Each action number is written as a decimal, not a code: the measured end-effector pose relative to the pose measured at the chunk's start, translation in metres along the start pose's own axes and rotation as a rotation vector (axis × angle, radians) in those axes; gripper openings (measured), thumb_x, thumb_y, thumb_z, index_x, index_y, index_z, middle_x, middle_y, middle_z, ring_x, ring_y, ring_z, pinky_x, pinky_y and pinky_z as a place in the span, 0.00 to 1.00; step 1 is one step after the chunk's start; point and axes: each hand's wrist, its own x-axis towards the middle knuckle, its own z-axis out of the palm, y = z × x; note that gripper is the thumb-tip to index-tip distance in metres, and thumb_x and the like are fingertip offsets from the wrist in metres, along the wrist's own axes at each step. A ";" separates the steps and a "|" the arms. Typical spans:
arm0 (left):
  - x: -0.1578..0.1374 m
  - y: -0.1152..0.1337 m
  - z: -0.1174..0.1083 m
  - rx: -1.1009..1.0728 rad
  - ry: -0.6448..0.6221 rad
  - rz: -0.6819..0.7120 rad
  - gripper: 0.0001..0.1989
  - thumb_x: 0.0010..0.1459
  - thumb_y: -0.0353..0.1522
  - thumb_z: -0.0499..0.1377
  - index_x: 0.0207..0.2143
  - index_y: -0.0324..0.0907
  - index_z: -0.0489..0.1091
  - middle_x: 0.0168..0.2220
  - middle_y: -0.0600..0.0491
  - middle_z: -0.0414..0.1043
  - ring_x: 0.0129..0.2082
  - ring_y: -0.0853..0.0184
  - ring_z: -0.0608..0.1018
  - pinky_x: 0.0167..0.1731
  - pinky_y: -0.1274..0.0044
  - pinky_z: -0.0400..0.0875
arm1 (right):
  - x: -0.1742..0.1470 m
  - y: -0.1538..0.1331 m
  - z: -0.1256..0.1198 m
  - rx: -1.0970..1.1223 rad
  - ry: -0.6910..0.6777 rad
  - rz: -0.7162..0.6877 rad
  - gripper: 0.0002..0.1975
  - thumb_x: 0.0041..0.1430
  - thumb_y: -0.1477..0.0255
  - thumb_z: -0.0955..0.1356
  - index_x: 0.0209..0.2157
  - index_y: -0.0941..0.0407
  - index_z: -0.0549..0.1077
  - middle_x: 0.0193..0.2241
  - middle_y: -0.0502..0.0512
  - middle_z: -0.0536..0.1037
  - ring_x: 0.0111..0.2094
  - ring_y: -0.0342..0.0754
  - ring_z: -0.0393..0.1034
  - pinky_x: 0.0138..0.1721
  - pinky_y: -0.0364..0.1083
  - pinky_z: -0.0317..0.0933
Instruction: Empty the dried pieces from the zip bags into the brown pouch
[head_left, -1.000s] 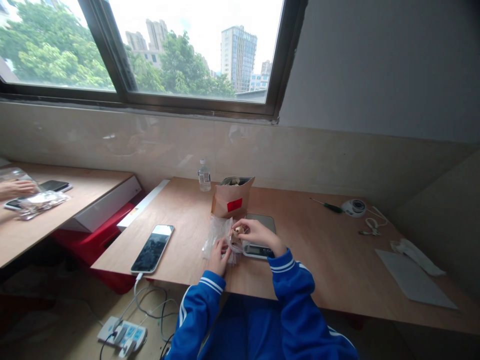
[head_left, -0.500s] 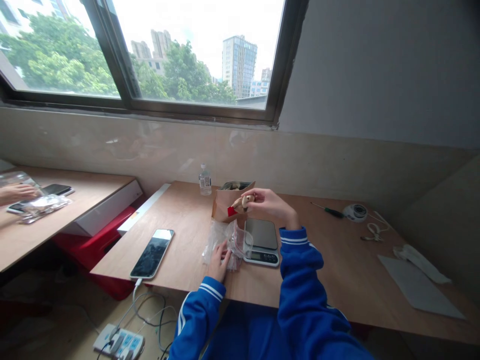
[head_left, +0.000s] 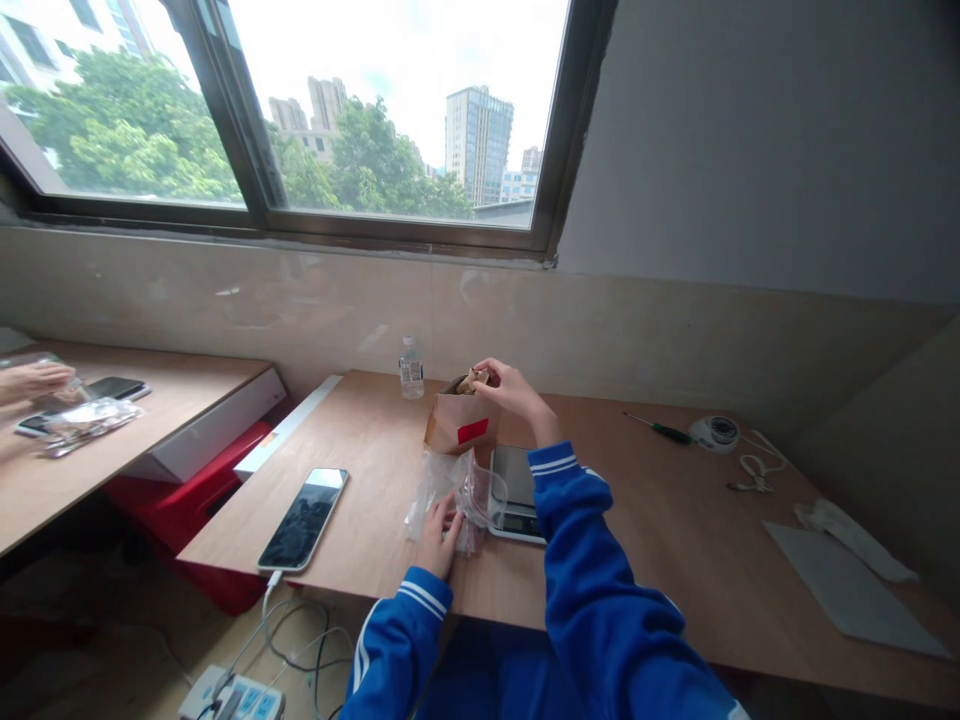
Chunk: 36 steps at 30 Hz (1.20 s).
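My right hand (head_left: pixel 508 390) is at the mouth of an upright brown paper bag (head_left: pixel 450 425) with a red patch on its front. Its fingers are closed around light tan, dried-looking pieces (head_left: pixel 474 380) at the bag's opening. Lower down, my left hand (head_left: pixel 437 538) has its fingers curled on a clear zip bag (head_left: pixel 471 490) with a red seal line. More clear plastic lies under and beside that hand. A flat kitchen scale (head_left: pixel 511 468) stands right of the plastic, partly covered by it and by my right sleeve.
A water bottle (head_left: pixel 411 368) stands by the wall. Left on the table lies a phone (head_left: pixel 304 520) with its charging cable. To the right are a screwdriver (head_left: pixel 670 433), a white round camera (head_left: pixel 716 432) and a grey sheet (head_left: pixel 847 580). Another person's hand (head_left: pixel 34 382) handles plastic packs at the neighbouring table.
My right hand has moved from above the scale, up and slightly left, to the paper bag's mouth with the tan pieces. My left hand has stayed on the plastic.
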 end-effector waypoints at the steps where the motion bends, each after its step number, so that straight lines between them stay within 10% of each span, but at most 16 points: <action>1: 0.000 0.000 0.000 0.002 0.001 0.002 0.20 0.59 0.40 0.53 0.52 0.44 0.66 0.45 0.47 0.69 0.39 0.63 0.77 0.40 0.67 0.75 | -0.003 0.000 0.003 -0.024 -0.012 0.001 0.12 0.55 0.67 0.66 0.40 0.57 0.71 0.33 0.50 0.75 0.32 0.43 0.66 0.33 0.41 0.59; 8: 0.000 0.001 -0.001 0.012 -0.011 -0.001 0.19 0.60 0.40 0.52 0.52 0.45 0.65 0.45 0.48 0.69 0.38 0.64 0.78 0.41 0.68 0.75 | -0.014 -0.013 0.016 -0.187 -0.037 -0.074 0.15 0.65 0.67 0.58 0.42 0.56 0.73 0.39 0.56 0.75 0.42 0.47 0.66 0.46 0.45 0.58; 15: -0.001 0.001 0.000 0.012 -0.001 0.008 0.19 0.60 0.40 0.52 0.52 0.45 0.65 0.45 0.49 0.69 0.38 0.65 0.77 0.41 0.67 0.75 | -0.064 -0.027 0.018 -0.113 0.413 -0.111 0.13 0.61 0.73 0.59 0.43 0.56 0.71 0.43 0.59 0.70 0.47 0.50 0.65 0.50 0.49 0.59; 23: -0.001 0.000 0.001 0.011 0.017 0.003 0.21 0.59 0.42 0.53 0.51 0.42 0.64 0.46 0.46 0.70 0.41 0.62 0.76 0.42 0.66 0.74 | -0.128 0.001 0.052 -0.047 -0.373 0.298 0.15 0.55 0.80 0.59 0.31 0.57 0.76 0.33 0.56 0.78 0.35 0.48 0.71 0.39 0.44 0.62; 30: -0.001 -0.004 0.001 0.033 0.016 0.035 0.20 0.59 0.40 0.51 0.51 0.41 0.65 0.45 0.45 0.71 0.42 0.61 0.76 0.45 0.64 0.72 | -0.122 0.040 0.111 -0.190 -0.282 0.292 0.18 0.55 0.81 0.62 0.48 0.58 0.69 0.49 0.63 0.73 0.50 0.52 0.66 0.52 0.47 0.57; 36: 0.001 -0.014 0.002 0.016 0.036 0.051 0.18 0.60 0.33 0.47 0.51 0.41 0.66 0.50 0.45 0.70 0.52 0.60 0.72 0.54 0.61 0.64 | -0.126 0.050 0.116 -0.111 -0.279 0.212 0.11 0.52 0.81 0.65 0.38 0.59 0.75 0.43 0.63 0.75 0.46 0.53 0.68 0.51 0.48 0.58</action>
